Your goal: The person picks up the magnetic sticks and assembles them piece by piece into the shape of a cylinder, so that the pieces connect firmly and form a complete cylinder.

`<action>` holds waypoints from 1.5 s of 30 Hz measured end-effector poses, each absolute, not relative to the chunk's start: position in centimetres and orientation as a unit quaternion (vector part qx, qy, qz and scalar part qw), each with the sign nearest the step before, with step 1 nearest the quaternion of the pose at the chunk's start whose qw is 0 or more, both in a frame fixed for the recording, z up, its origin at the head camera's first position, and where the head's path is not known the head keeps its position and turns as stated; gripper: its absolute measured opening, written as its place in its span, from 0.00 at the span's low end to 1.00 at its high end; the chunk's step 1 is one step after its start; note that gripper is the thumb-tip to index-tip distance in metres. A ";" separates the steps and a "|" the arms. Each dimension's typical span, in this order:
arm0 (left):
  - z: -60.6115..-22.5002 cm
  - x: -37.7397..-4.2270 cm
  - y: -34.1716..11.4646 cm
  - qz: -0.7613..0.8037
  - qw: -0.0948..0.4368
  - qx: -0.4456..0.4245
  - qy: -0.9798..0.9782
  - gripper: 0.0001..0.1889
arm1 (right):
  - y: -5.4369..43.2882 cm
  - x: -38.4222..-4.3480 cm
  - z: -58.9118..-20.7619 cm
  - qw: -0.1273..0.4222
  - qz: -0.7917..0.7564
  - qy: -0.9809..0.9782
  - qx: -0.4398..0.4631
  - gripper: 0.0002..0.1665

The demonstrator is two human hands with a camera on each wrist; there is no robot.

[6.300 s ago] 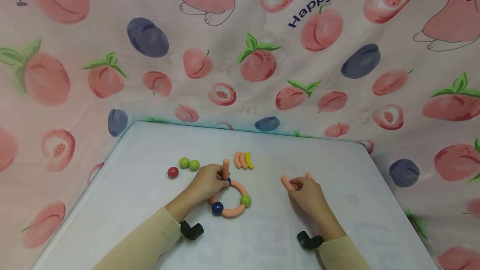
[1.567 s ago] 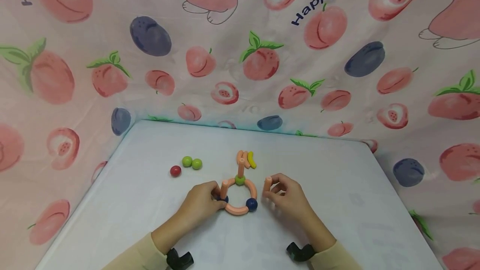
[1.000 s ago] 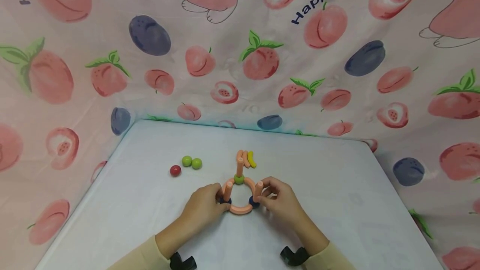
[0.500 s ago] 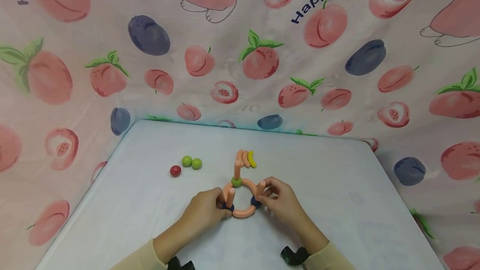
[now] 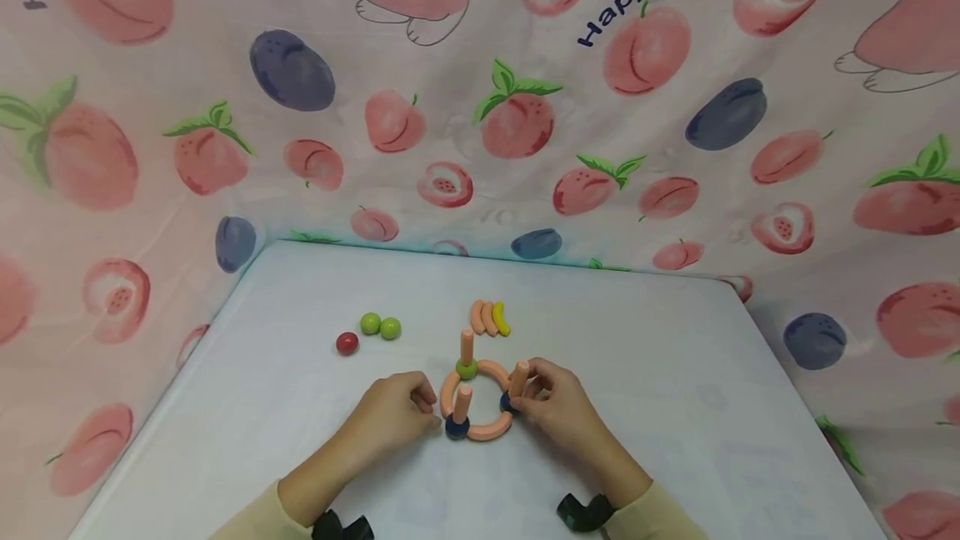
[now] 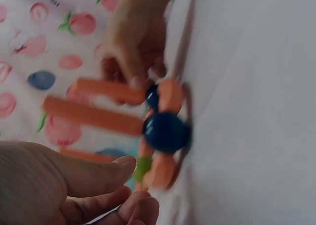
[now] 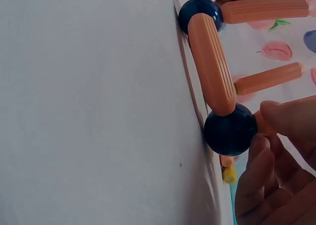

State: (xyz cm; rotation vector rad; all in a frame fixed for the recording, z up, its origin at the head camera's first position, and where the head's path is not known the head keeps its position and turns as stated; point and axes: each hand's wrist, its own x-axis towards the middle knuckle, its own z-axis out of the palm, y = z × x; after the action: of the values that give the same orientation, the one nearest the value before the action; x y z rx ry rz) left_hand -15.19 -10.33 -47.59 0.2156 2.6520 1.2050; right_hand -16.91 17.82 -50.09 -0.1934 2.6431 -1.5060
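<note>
A ring of curved orange rods [image 5: 492, 428] lies on the table, joined by a green ball [image 5: 467, 369] at the back and two dark blue balls. Straight orange rods stand on the green ball, on the left blue ball [image 5: 457, 427] and on the right blue ball [image 7: 230, 130]. My right hand [image 5: 558, 403] pinches the right upright rod [image 5: 519, 377] low down, just above its ball. My left hand [image 5: 397, 411] is beside the ring's left side with nothing in its loosely bent fingers; a small gap shows between its fingertips and the left blue ball.
Behind the ring lie two curved orange rods [image 5: 483, 317] and a yellow curved rod [image 5: 501, 318] side by side. Two green balls [image 5: 380, 326] and a red ball [image 5: 347, 344] sit at the back left. A fruit-patterned cloth [image 5: 450, 140] rises behind the white table [image 5: 645, 340].
The right hand brought a straight rod onto the right blue ball. The ring turned, its left blue ball coming nearer. The left hand let go of that ball and drew left.
</note>
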 end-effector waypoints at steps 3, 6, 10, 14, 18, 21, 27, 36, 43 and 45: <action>-46.8 -16.2 -12.0 0.410 0.093 0.031 0.907 0.10 | 17.8 -17.0 -50.4 0.050 -0.495 0.865 -0.070 0.18; -46.2 -17.2 -13.9 0.395 0.066 0.002 0.916 0.11 | 17.8 -17.0 -50.6 0.049 -0.494 0.865 -0.076 0.17; -45.9 -18.4 -16.4 0.366 0.027 -0.015 0.930 0.16 | 17.7 -17.2 -50.7 0.048 -0.492 0.865 -0.082 0.17; -46.2 -19.8 -18.4 0.349 -0.002 -0.026 0.937 0.21 | 17.6 -17.2 -50.5 0.048 -0.495 0.864 -0.081 0.17; -47.1 -20.9 -19.4 0.339 0.003 -0.037 0.940 0.23 | 17.4 -17.4 -50.4 0.050 -0.496 0.863 -0.079 0.17; -47.9 -21.3 -19.8 0.337 0.015 -0.044 0.940 0.22 | 17.3 -17.5 -50.4 0.048 -0.494 0.864 -0.084 0.17; -48.8 -21.6 -19.7 0.343 0.025 -0.059 0.937 0.18 | 17.2 -17.8 -50.6 0.049 -0.502 0.859 -0.084 0.17; -46.0 -20.3 -16.1 0.397 -0.018 -0.042 0.917 0.21 | 17.0 -18.2 -50.7 0.054 -0.508 0.856 -0.076 0.17; -42.9 -19.4 -12.4 0.460 -0.022 0.003 0.888 0.18 | 17.0 -18.4 -50.7 0.049 -0.506 0.857 -0.078 0.17; -42.5 -19.4 -11.6 0.474 -0.020 0.018 0.880 0.17 | 17.0 -18.4 -50.7 0.048 -0.506 0.858 -0.079 0.17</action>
State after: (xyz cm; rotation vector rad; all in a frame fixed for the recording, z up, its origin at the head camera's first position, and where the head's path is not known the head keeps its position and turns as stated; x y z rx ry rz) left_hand -19.40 -11.59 -42.49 0.0586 2.8004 1.5087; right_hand -18.42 16.98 -50.73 -0.2415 2.6146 -1.5411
